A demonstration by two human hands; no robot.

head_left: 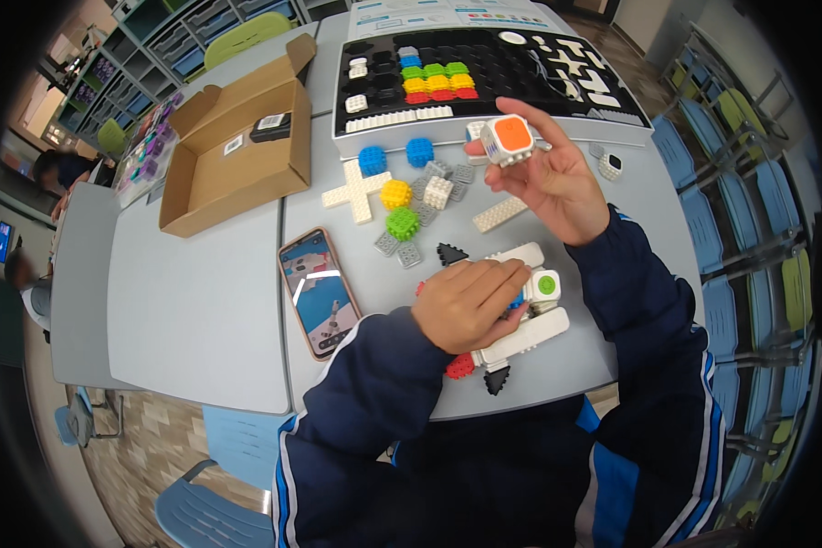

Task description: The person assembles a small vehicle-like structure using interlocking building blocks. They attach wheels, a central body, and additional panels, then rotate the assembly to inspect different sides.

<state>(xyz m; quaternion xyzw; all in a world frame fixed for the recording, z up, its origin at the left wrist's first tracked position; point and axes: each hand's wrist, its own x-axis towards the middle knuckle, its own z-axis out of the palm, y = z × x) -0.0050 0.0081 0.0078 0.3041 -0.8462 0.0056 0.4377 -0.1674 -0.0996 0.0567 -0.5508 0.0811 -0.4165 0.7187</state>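
My right hand (562, 183) is raised over the table, pinching a white cube block (509, 139) with an orange square face between thumb and fingers. Lower down, my left hand (466, 301) is closed over a model built of blocks (528, 334), its fingers hiding the middle. Long white bars run along the model's sides, and a white cube with a green dot (545, 286) sits at its right end. Red round pieces (460, 366) and black toothed wedges (496, 380) stick out at its left. Left of the model lies a phone (321, 292) showing a model on its screen.
Loose blue, yellow and green blocks (402, 223), grey plates and a white cross piece (356, 191) lie beyond my hands. Behind them stands a black parts tray (493, 68). An open cardboard box (239, 155) is at the left. Blue chairs (731, 301) line the right.
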